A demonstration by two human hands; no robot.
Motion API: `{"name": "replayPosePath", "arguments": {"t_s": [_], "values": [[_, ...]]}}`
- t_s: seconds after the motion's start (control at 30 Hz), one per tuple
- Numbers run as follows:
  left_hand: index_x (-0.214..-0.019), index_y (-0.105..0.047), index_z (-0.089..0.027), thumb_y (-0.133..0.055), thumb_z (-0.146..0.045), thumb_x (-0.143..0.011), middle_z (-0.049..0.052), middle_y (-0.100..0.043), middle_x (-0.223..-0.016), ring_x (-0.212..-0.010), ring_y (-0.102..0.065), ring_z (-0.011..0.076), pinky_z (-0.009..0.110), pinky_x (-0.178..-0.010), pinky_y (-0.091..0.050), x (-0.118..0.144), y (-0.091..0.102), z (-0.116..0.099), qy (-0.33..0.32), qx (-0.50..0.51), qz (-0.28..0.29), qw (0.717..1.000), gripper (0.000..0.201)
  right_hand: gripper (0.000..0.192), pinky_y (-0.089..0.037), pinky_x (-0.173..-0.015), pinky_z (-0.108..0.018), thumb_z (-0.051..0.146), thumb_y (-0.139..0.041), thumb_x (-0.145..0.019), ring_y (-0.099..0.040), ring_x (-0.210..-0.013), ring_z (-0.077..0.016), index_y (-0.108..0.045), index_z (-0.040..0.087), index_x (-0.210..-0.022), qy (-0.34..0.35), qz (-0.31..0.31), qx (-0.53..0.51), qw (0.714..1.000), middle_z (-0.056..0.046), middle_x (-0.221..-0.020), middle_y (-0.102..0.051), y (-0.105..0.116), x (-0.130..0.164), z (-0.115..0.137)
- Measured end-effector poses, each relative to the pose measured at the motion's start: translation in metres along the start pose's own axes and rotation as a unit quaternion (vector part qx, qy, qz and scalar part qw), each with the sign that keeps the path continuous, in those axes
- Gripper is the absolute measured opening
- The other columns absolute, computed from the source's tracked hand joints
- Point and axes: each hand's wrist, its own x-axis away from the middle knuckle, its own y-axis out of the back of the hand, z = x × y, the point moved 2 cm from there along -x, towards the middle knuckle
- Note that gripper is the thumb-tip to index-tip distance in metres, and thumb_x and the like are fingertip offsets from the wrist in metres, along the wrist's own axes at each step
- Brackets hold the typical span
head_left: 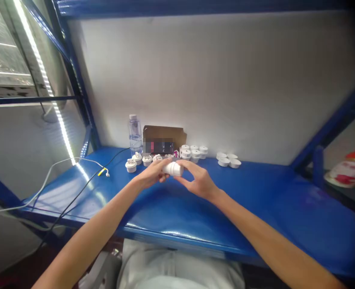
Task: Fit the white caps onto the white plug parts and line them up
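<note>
Both hands hold one white plug adapter (pixel 173 169), a short round body with a seam around it, tilted on its side above the blue table. My left hand (pixel 155 172) is closed around its left end, hiding that end. The thumb and fingers of my right hand (pixel 200 180) grip its right end. Just behind my left hand stand several white round plug pieces (pixel 131 165) with prongs on top. Stacked white round pieces (pixel 194 154) are behind my right hand. Farther right, several white round cups (pixel 228 161) sit grouped together.
At the back of the blue table (pixel 249 200) are a water bottle (pixel 135 134), a cardboard box (pixel 165 131) and a phone (pixel 164 147) with a lit screen. A white cable (pixel 52 170) and a black cable (pixel 84 186) cross the left side. Blue metal posts frame the table.
</note>
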Motion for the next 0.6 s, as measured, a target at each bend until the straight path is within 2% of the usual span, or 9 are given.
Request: {"name": "replayPosePath", "arguments": {"t_s": [0.1,0.27,0.43,0.53,0.6], "values": [[-0.084,-0.058,-0.017,-0.058,-0.061,-0.087,-0.004,-0.046,-0.051,-0.038,-0.033,0.0041,0.019,-0.036,-0.018,-0.0028,0.0006,0.005,0.05,0.034,-0.015,0.998,0.044,0.036,-0.05,-0.108,-0.044,0.017,-0.056,-0.094,-0.062,-0.122,-0.0248,-0.059,0.027,-0.128,0.063,0.022,0.03,0.997,-0.008,-0.126,-0.067,-0.0023,-0.0002,0.0004],[-0.082,-0.055,-0.018,-0.06,-0.057,-0.087,-0.005,-0.045,-0.052,-0.04,-0.033,0.0045,0.019,-0.037,-0.018,-0.0075,-0.0018,0.0067,0.062,0.069,-0.023,0.995,0.04,0.038,-0.05,-0.108,-0.046,0.01,-0.048,-0.095,-0.058,-0.126,-0.024,-0.061,0.027,-0.126,0.106,0.013,0.064,0.992,-0.008,-0.125,-0.066,-0.0037,-0.0003,-0.0009],[-0.071,-0.045,-0.021,-0.06,-0.053,-0.086,-0.009,-0.03,-0.048,-0.036,-0.015,0.003,0.019,-0.036,-0.01,-0.0079,-0.0007,0.0068,0.12,0.066,-0.033,0.99,0.038,0.04,-0.051,-0.105,-0.048,0.004,-0.045,-0.092,-0.057,-0.124,-0.0247,-0.066,0.028,-0.116,0.138,0.025,0.076,0.987,-0.006,-0.116,-0.069,-0.0033,0.0004,0.0007],[-0.071,-0.046,-0.021,-0.062,-0.053,-0.084,-0.009,-0.03,-0.048,-0.036,-0.016,0.0028,0.019,-0.036,-0.008,-0.0072,0.0033,0.0077,0.123,0.066,-0.056,0.989,0.038,0.032,-0.051,-0.103,-0.047,0.004,-0.048,-0.091,-0.06,-0.117,-0.0246,-0.067,0.027,-0.104,0.125,-0.005,0.08,0.989,-0.006,-0.109,-0.069,0.0016,-0.0008,0.0012],[-0.077,-0.052,-0.019,-0.064,-0.053,-0.083,-0.007,-0.039,-0.051,-0.038,-0.026,0.0034,0.018,-0.036,-0.012,-0.0064,0.0048,0.006,0.087,0.074,-0.069,0.991,0.037,0.021,-0.053,-0.1,-0.046,0.01,-0.057,-0.089,-0.062,-0.111,-0.025,-0.066,0.025,-0.101,0.074,-0.049,0.059,0.994,-0.007,-0.108,-0.068,0.005,-0.0017,-0.0004]]}}
